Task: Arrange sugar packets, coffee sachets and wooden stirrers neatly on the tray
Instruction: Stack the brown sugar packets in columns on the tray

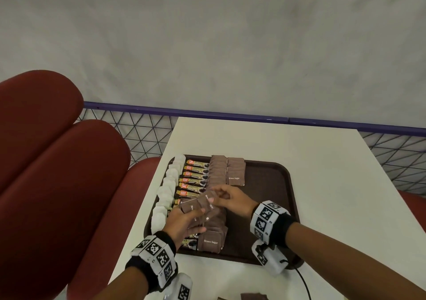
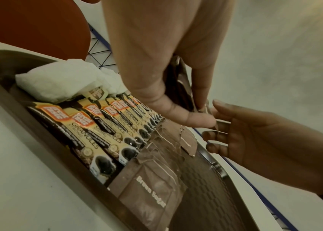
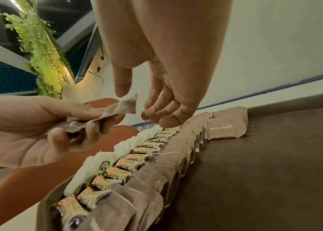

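Note:
A dark brown tray (image 1: pixel 265 196) lies on the white table. It holds a column of white packets (image 1: pixel 168 191), a column of coffee sachets (image 1: pixel 193 179), a long row of brown sugar packets (image 1: pixel 216 172) and a short second row (image 1: pixel 236 172). Above the near part of the tray my left hand (image 1: pixel 198 219) grips a fanned bunch of brown sugar packets (image 1: pixel 198 205) between thumb and fingers. My right hand (image 1: pixel 215 194) hovers beside the bunch with loose fingers, its fingertips (image 2: pixel 218 104) at the packets' edge. The right wrist view shows nothing held in it.
Red cushioned seats (image 1: pixel 57 161) stand left of the table (image 1: pixel 334 184). A blue rail with wire mesh (image 1: pixel 207 114) runs behind it. A black cable (image 1: pixel 304 283) and some loose brown packets (image 1: pixel 253 296) lie on the table near me.

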